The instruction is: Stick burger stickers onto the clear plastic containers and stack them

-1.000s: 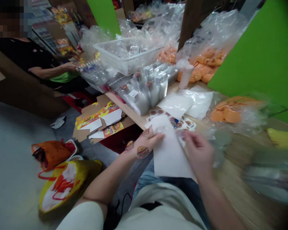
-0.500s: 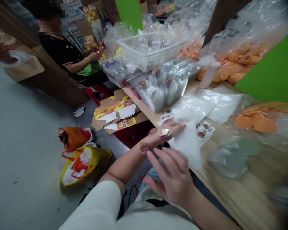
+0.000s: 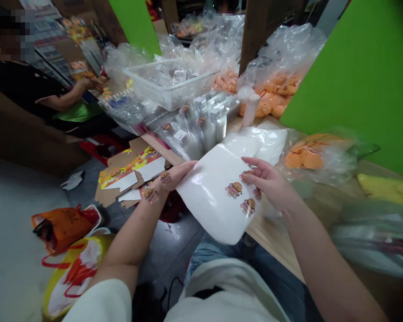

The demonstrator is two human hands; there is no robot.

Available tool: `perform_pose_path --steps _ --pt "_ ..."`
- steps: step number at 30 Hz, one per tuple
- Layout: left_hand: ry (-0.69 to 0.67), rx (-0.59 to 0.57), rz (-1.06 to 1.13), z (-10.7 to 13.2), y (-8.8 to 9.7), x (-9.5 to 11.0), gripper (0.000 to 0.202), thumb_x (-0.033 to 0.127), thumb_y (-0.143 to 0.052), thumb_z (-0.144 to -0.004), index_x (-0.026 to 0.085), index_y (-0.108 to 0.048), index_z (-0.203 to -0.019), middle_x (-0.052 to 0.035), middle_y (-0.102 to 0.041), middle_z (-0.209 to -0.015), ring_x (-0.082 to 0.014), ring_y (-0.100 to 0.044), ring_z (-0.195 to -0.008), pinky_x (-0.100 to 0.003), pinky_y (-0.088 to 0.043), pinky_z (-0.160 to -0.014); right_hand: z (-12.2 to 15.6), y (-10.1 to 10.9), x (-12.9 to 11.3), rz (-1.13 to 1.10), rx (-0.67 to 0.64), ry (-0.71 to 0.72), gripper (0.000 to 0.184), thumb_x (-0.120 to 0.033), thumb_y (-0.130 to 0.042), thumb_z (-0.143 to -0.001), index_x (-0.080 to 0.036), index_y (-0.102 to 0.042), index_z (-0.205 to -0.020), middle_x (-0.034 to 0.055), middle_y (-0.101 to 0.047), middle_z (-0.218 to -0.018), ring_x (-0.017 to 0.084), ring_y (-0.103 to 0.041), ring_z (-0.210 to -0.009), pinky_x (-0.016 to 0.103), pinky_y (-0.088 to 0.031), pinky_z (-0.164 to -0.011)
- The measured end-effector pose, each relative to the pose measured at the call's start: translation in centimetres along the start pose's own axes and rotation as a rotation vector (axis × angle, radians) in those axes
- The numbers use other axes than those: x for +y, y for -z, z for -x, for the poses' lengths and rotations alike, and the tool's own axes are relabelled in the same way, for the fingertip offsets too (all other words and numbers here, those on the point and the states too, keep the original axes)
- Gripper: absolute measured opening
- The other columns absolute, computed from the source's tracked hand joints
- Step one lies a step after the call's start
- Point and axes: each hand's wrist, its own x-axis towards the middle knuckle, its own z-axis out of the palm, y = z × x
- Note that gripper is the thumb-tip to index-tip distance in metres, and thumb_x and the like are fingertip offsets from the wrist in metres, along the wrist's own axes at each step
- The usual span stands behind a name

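Glossy white pouch (image 3: 210,197) (burger stickers (image 3: 234,189)) in left hand (image 3: 176,175) and right hand (image 3: 267,182).

The wooden table (image 3: 278,241) holds a white basket (image 3: 169,85), lots of small clear packs (image 3: 191,134), a white bottle (image 3: 250,109), flat white bags (image 3: 268,143) and a clear bag of orange bits (image 3: 309,156). On the grey floor (image 3: 16,210) lie an orange bag (image 3: 63,228), a yellow bag (image 3: 72,277) and bright cardboard (image 3: 127,172)

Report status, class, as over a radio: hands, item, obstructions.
Left hand and right hand hold white sheet at opposite edges. Burger stickers on sheet. Sheet overlaps wooden table edge.
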Motion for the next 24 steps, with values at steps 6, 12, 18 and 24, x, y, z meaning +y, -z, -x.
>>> perform_pose_path --steps 6,12,18,24 --pt "-0.13 -0.078 0.47 1.8 0.0 -9.5 0.079 0.073 -0.051 -0.066 0.012 -0.055 -0.117 -0.0153 -0.06 -0.118 -0.0314 -0.05 -0.117 -0.046 -0.031 -0.103 -0.9 -0.7 0.5 -0.223 0.357 0.173 0.058 -0.03 -0.071 -0.066 -0.025 -0.049 -0.12 -0.0041 -0.063 -0.071 0.012 -0.06 -0.065 0.025 -0.05 -0.058" --pt "-0.154 0.094 0.474 1.0 -8.2 -11.8 0.058 0.037 -0.073 -0.066 0.017 -0.054 -0.117 -0.0115 -0.057 -0.124 -0.0262 -0.056 -0.111 -0.039 -0.04 -0.099 -2.5 -1.5 2.2 -0.074 0.437 0.249 0.056 -0.035 -0.066 -0.071 -0.025 -0.044 -0.122 -0.0022 -0.063 -0.076 0.013 -0.059 -0.066 0.029 -0.05 -0.062" --pt "-0.134 0.477 0.411 -1.0 -11.2 -8.9 0.035 0.025 -0.07 -0.071 0.016 -0.06 -0.104 -0.0054 -0.066 -0.107 -0.0142 -0.065 -0.083 -0.026 -0.054 -0.08 0.7 -1.9 2.5 0.76 0.762 0.651 0.031 -0.031 -0.064 -0.074 -0.019 -0.059 -0.102 0.0087 -0.06 -0.098 0.022 -0.054 -0.096 0.043 -0.042 -0.089" --pt "-0.176 0.432 0.315 -1.3 -12.0 -8.3 0.022 0.029 -0.067 -0.073 0.016 -0.064 -0.09 -0.0081 -0.068 -0.101 -0.02 -0.065 -0.089 -0.036 -0.052 -0.087 3.5 -3.9 4.3 1.074 0.535 0.714 0.022 -0.026 -0.058 -0.081 -0.016 -0.062 -0.1 0.0085 -0.065 -0.093 0.02 -0.057 -0.09 0.037 -0.046 -0.086"
